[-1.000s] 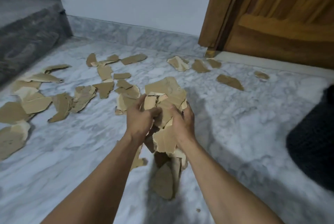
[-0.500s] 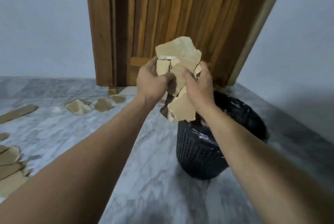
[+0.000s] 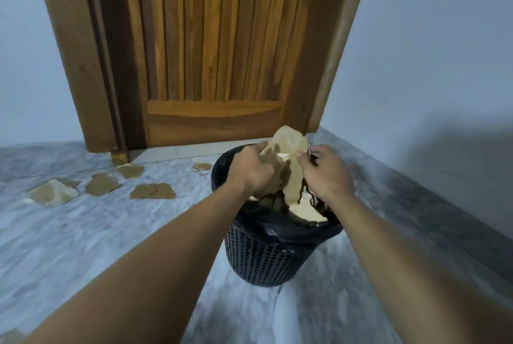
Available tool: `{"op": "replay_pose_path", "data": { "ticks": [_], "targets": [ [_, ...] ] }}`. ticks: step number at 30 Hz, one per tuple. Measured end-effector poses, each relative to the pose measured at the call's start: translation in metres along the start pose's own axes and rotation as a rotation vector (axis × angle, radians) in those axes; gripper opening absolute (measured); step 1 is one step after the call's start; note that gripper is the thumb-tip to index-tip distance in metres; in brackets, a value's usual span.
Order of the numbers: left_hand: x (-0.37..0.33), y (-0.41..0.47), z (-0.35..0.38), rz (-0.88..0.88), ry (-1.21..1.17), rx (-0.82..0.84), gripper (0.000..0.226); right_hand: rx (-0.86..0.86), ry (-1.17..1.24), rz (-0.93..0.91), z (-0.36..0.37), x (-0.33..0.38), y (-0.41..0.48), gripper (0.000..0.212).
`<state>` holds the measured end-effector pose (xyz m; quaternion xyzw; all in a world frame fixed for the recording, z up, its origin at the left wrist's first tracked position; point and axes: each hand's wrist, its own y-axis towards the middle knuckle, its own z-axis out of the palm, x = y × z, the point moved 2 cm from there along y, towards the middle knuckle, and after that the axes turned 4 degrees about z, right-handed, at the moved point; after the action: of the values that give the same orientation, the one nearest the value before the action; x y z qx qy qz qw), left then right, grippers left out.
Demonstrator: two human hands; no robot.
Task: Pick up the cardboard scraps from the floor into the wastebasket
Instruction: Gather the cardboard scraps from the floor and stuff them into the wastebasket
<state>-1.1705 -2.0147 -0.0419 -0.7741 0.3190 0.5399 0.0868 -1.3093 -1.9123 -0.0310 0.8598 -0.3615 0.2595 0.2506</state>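
Over the mouth of the black wastebasket (image 3: 261,257), at the foot of the wooden door (image 3: 208,52), both hands hold a bundle of cardboard scraps (image 3: 290,146) between them. The left hand (image 3: 254,170) has its fingers curled in against the bundle's left side, the right hand (image 3: 326,171) pinches its right edge, and the bundle's lower end hangs down into the opening. Pale pieces (image 3: 305,210) already lie inside on the black liner (image 3: 277,228), so I'd judge this load is about to be let go and part of the job is done. More is left: to the left, on the marble floor (image 3: 83,232), several loose scraps (image 3: 152,191) lie spread between the basket and the door frame, with a small scrap (image 3: 201,166) just beside the basket's far rim. I can't tell how full the basket is, since hands and bundle cover its middle. The fingertips are blurred, and the floor further left is cut off, so how many scraps remain there is anyone's guess.
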Motion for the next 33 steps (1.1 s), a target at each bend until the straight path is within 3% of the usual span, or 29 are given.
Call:
{"op": "replay_pose_path", "data": {
  "ticks": [5, 9, 15, 21, 26, 30, 33],
  "targets": [
    [0.002, -0.022, -0.040, 0.107, 0.177, -0.208, 0.044, 0.004, -0.018, -0.004, 0.012, 0.033, -0.007, 0.046],
    [0.031, -0.061, -0.088, 0.102, 0.260, -0.375, 0.038, 0.029, 0.046, -0.110, 0.041, 0.078, -0.028, 0.048],
    [0.143, -0.150, -0.158, -0.136, 0.423, -0.496, 0.043, 0.030, -0.032, -0.345, 0.114, 0.142, -0.071, 0.048],
    [0.246, -0.206, -0.197, -0.363, 0.558, -0.456, 0.052, 0.157, -0.070, -0.540, 0.222, 0.163, -0.102, 0.050],
    [0.319, -0.175, -0.219, -0.376, 0.655, -0.373, 0.056, 0.368, -0.095, -0.397, 0.329, 0.151, -0.088, 0.054],
    [0.369, -0.108, -0.230, -0.333, 0.764, -0.299, 0.060, 0.516, -0.211, -0.220, 0.409, 0.128, -0.055, 0.076],
    [0.406, -0.054, -0.245, -0.314, 0.855, -0.274, 0.064, 0.516, -0.258, -0.170, 0.447, 0.124, -0.018, 0.090]
  ]
}}
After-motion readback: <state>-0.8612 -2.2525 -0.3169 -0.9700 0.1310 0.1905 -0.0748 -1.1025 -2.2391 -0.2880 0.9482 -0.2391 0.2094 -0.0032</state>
